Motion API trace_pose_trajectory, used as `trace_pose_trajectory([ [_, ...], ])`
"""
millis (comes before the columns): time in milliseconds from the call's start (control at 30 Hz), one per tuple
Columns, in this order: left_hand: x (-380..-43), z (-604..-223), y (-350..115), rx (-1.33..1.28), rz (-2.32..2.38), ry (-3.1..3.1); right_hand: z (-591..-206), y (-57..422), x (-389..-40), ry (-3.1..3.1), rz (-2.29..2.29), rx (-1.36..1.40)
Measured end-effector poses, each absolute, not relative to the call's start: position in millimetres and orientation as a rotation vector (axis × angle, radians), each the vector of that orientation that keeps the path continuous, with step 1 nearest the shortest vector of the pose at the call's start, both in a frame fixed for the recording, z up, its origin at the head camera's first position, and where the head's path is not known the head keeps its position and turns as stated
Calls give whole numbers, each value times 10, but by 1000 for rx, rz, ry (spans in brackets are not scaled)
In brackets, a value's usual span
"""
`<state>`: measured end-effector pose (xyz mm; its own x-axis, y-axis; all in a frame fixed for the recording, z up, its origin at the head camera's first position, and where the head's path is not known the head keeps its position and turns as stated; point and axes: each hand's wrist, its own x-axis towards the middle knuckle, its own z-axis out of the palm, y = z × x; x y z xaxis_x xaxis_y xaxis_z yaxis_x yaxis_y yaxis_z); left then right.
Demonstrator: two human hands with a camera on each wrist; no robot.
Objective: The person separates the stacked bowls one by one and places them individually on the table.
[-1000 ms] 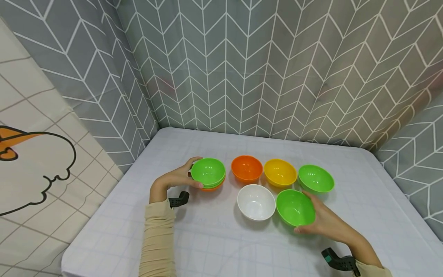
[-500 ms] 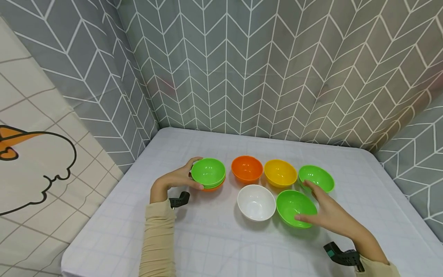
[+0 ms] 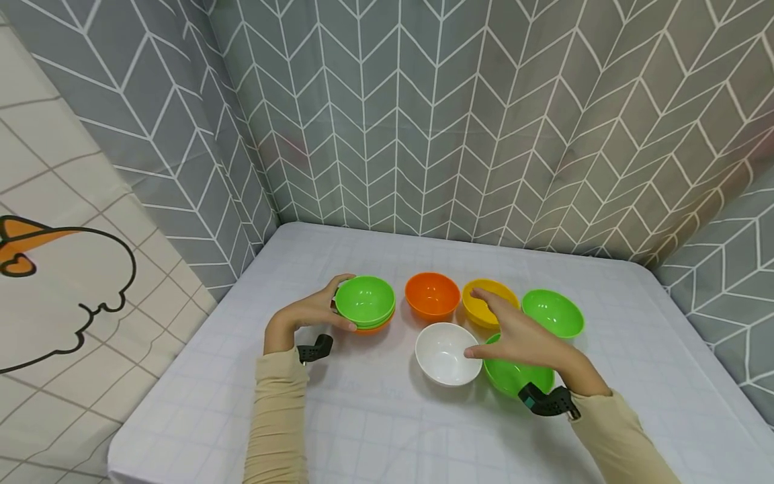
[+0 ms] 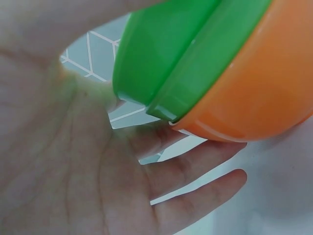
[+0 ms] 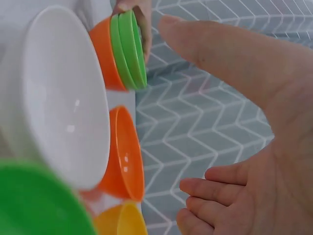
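My left hand holds the side of a stack of bowls on the left of the table, thumb in front and fingers behind. Two green bowls nest in an orange bowl, all slightly tilted in the left wrist view. My right hand hovers with thumb and fingers spread wide and nothing between them. Its thumb tip is over the white bowl, its fingertips over the yellow bowl. Under the palm lies a near green bowl, partly hidden by the hand.
Behind the white bowl stands a single orange bowl, beside the yellow one. A far green bowl sits at the right end of the back row. Patterned curtains rise behind the white-covered table.
My right hand has let go of the near green bowl, lifted off and moved left over the white and yellow bowls. The left hand and its stack stay in place.
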<state>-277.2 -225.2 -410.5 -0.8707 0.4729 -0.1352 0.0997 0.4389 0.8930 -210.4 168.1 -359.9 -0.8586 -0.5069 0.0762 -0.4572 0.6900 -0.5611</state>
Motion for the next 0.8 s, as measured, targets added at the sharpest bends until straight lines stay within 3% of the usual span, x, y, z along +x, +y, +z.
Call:
trace_pose_trajectory([
  [400, -2783, -4144, -2256, 527, 1397, 2359, -3469, 1134, -2407, 2670, -873, -1062],
  [800, -2774, -4160, -2257, 520, 1405, 2355, -3524, 636, -2832, 2616, -711, -1058],
])
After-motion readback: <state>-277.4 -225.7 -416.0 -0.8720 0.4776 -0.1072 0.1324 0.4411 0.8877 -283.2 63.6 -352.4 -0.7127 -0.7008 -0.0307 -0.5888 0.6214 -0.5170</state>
